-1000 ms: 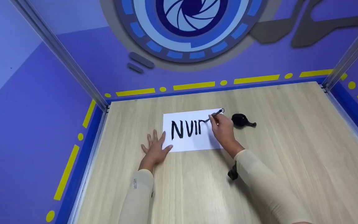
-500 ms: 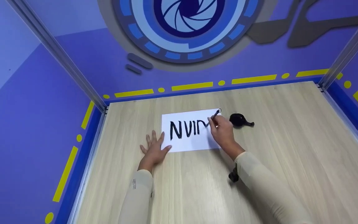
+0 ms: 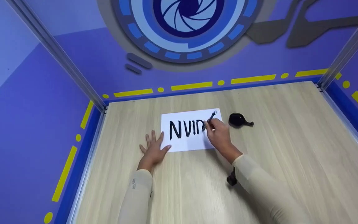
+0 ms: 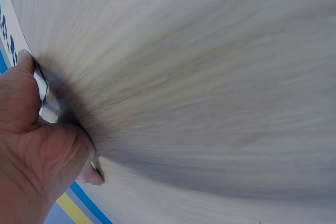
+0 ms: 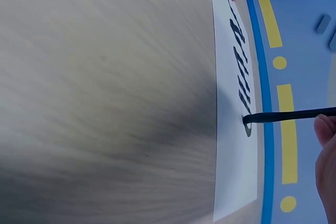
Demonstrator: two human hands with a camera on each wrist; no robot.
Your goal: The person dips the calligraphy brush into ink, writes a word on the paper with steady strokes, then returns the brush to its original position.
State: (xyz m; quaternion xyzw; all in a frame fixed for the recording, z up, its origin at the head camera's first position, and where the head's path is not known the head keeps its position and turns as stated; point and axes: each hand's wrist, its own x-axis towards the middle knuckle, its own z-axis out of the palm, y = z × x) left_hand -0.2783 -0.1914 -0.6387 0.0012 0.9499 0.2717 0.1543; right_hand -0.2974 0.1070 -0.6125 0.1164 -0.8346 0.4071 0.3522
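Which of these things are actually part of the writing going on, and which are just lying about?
Part of the job:
black brush, held in the right hand
white paper, bearing black letters
left hand, touching the paper's left side

Apparently just there:
black handled object beside the paper, untouched; possibly for ink, I can't tell
patterned back wall

Table (image 3: 291,130), pale wood-grain top; back wall (image 3: 82,59), purple-blue, with printed aperture emblem (image 3: 172,46) and yellow dashes (image 3: 191,86); metal corner posts (image 3: 57,56); side walls (image 3: 20,118), matching colours.
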